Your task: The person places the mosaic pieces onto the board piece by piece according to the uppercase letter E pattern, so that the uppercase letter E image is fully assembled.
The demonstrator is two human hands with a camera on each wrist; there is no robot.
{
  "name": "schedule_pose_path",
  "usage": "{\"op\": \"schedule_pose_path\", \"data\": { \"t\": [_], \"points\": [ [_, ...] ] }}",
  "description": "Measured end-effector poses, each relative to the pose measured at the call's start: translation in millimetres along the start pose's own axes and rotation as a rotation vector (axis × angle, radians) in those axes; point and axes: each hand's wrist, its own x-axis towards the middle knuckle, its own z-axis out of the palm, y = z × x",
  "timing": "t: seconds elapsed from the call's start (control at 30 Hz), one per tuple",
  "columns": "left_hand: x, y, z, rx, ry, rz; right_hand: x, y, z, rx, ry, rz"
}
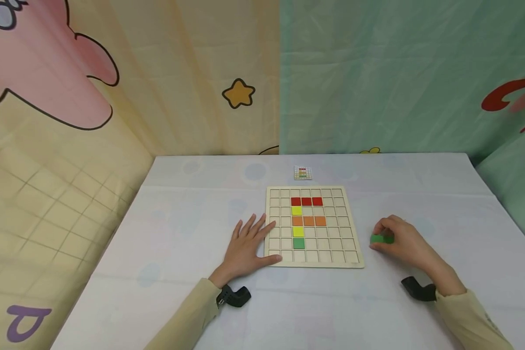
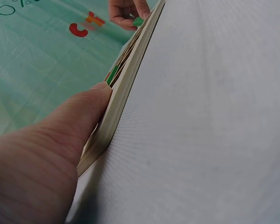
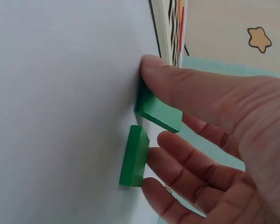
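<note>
A pale wooden grid board (image 1: 337, 243) lies on the table. My left hand (image 1: 245, 248) rests at its left edge, fingers spread, thumb (image 2: 91, 107) on the near corner. In the grid sit three red tiles (image 1: 306, 201), two yellow tiles (image 1: 296, 210), three orange tiles (image 1: 308, 221) and one green tile (image 1: 298, 243). Right of the board, my right hand (image 1: 400, 240) pinches a green square tile (image 3: 161, 112) between thumb and fingers, tilted up off the table. A second green tile (image 3: 134, 158) stands beside it, near the lower fingers; whether they touch it I cannot tell.
Behind the board lies a small pattern card (image 1: 303, 173) with coloured squares. A white cloth covers the table (image 1: 179, 204). Printed curtains (image 1: 201, 73) hang behind and at the sides. Each wrist wears a black camera mount (image 1: 234, 295).
</note>
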Motion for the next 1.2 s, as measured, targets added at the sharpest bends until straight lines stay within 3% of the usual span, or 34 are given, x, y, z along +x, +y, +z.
{"op": "schedule_pose_path", "data": {
  "t": [0.27,0.4,0.6,0.77,1.03,1.2],
  "points": [
    [1.0,0.4,-0.1,0.005,-0.003,-0.002,1.7,-6.2,5.9,-0.008,0.051,-0.047],
    [1.2,0.8,-0.4,0.008,-0.002,0.001,5.1,-15.6,8.2,-0.002,0.118,-0.108],
    [1.4,1.1,-0.8,0.000,-0.001,-0.001,13.9,-35.2,17.5,0.088,0.199,-0.207],
    [1.4,1.0,-0.7,0.003,-0.003,-0.003,23.2,-49.7,30.2,0.199,0.124,-0.254],
    [1.0,1.1,-0.6,0.002,-0.005,-0.004,35.3,-68.4,47.5,0.328,-0.062,-0.182],
    [0.3,0.4,-0.7,-0.001,-0.007,-0.006,41.5,-77.5,56.6,0.334,-0.110,-0.173]
  ]
}}
